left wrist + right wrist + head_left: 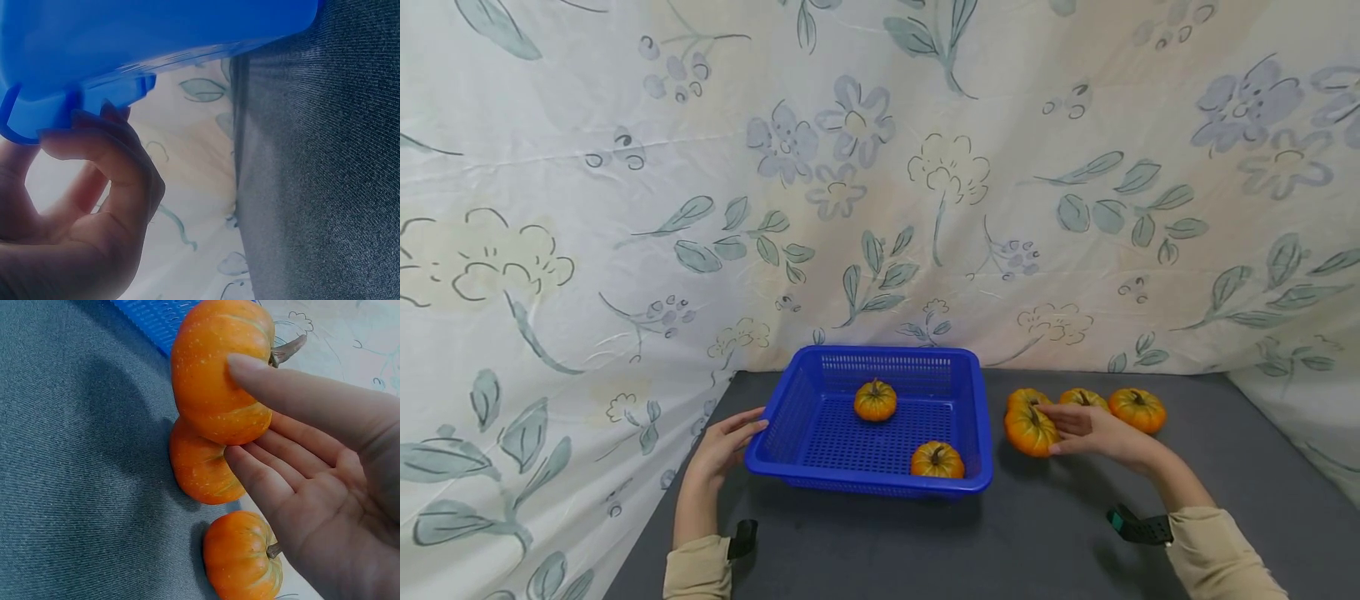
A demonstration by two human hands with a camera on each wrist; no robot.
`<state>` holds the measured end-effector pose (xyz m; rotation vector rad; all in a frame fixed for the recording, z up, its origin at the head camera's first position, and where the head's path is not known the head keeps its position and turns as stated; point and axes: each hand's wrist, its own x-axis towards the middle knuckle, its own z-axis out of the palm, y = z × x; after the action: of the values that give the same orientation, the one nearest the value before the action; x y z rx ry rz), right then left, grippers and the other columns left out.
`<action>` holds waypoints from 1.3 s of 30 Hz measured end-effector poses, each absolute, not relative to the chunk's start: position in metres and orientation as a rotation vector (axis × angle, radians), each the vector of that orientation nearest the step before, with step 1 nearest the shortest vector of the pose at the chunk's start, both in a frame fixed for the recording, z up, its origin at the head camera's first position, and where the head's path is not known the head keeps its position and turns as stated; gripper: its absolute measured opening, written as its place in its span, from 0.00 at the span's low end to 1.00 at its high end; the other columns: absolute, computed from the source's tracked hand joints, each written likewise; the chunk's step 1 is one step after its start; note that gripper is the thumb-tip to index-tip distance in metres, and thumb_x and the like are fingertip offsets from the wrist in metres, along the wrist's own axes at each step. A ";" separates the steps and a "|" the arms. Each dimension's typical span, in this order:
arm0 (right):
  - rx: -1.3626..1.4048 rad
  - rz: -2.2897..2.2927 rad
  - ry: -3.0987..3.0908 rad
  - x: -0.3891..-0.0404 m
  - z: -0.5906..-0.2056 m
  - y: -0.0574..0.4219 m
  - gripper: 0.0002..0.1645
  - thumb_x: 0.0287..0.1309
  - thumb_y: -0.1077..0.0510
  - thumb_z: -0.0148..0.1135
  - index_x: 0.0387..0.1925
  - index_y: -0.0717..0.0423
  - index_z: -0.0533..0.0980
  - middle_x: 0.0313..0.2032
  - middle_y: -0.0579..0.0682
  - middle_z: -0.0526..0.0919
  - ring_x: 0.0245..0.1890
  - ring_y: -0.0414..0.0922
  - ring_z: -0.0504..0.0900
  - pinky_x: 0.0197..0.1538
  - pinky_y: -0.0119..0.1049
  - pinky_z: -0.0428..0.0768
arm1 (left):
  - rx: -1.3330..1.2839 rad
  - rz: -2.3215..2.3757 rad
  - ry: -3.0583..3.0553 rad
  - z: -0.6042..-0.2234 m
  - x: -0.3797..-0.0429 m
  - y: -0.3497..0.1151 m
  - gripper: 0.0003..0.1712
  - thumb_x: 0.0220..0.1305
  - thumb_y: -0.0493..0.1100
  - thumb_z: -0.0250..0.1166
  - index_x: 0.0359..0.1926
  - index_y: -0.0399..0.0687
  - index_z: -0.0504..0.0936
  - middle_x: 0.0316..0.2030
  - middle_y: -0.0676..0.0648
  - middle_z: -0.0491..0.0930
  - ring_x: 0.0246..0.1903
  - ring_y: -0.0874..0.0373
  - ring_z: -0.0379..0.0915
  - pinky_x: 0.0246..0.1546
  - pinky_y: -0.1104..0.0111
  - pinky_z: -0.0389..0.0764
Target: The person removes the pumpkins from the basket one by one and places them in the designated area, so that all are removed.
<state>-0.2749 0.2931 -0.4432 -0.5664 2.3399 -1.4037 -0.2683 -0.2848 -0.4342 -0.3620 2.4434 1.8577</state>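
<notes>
My left hand grips the left rim of a blue plastic basket, its fingers curled at the edge in the left wrist view. Two small orange pumpkins are inside: one toward the back, the other by the front right corner. Right of the basket, my right hand holds another pumpkin between thumb and fingers, its stem showing in the right wrist view. Whether its underside touches the table cannot be seen.
Just behind the held pumpkin sits another. Farther right are two more, one partly covered by my hand and one at the end. A dark grey cloth covers the table. Floral fabric hangs behind.
</notes>
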 end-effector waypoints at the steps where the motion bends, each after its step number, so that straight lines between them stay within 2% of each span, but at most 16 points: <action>1: -0.572 -1.398 2.341 -0.275 -0.443 0.293 0.45 0.62 0.54 0.64 0.72 0.68 0.55 0.72 0.72 0.52 0.72 0.70 0.51 0.67 0.59 0.64 | -0.362 1.855 2.445 -0.434 -0.268 -0.285 0.37 0.62 0.54 0.68 0.67 0.42 0.70 0.64 0.38 0.73 0.47 0.59 0.79 0.44 0.64 0.83; 10: -0.602 -1.364 2.321 -0.275 -0.449 0.293 0.44 0.63 0.55 0.63 0.72 0.69 0.55 0.71 0.74 0.53 0.71 0.72 0.52 0.66 0.61 0.63 | -0.371 1.843 2.459 -0.436 -0.268 -0.285 0.37 0.61 0.53 0.68 0.67 0.42 0.71 0.64 0.37 0.73 0.50 0.57 0.79 0.46 0.63 0.83; 15: -0.591 -1.371 2.312 -0.277 -0.455 0.293 0.44 0.63 0.56 0.63 0.72 0.70 0.54 0.71 0.73 0.52 0.71 0.72 0.51 0.66 0.60 0.63 | -0.368 1.845 2.457 -0.437 -0.269 -0.285 0.36 0.62 0.53 0.68 0.67 0.42 0.71 0.63 0.38 0.74 0.48 0.58 0.80 0.45 0.64 0.83; 27: -0.536 -1.392 2.379 -0.280 -0.460 0.290 0.45 0.61 0.56 0.65 0.70 0.72 0.55 0.69 0.76 0.55 0.69 0.72 0.56 0.62 0.53 0.73 | -0.347 1.832 2.470 -0.436 -0.270 -0.286 0.36 0.63 0.54 0.67 0.67 0.42 0.70 0.63 0.38 0.74 0.48 0.58 0.80 0.45 0.63 0.83; 39: -0.531 -1.325 2.511 -0.281 -0.466 0.287 0.45 0.60 0.55 0.67 0.69 0.74 0.57 0.67 0.76 0.59 0.68 0.72 0.59 0.63 0.59 0.70 | -0.351 1.850 2.466 -0.436 -0.268 -0.285 0.36 0.62 0.53 0.67 0.66 0.41 0.71 0.62 0.37 0.74 0.50 0.55 0.80 0.45 0.63 0.83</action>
<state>-0.2807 0.2867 -0.4657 -0.5305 2.5114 -1.3249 -0.2685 -0.2848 -0.4357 -0.3515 2.4664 1.8498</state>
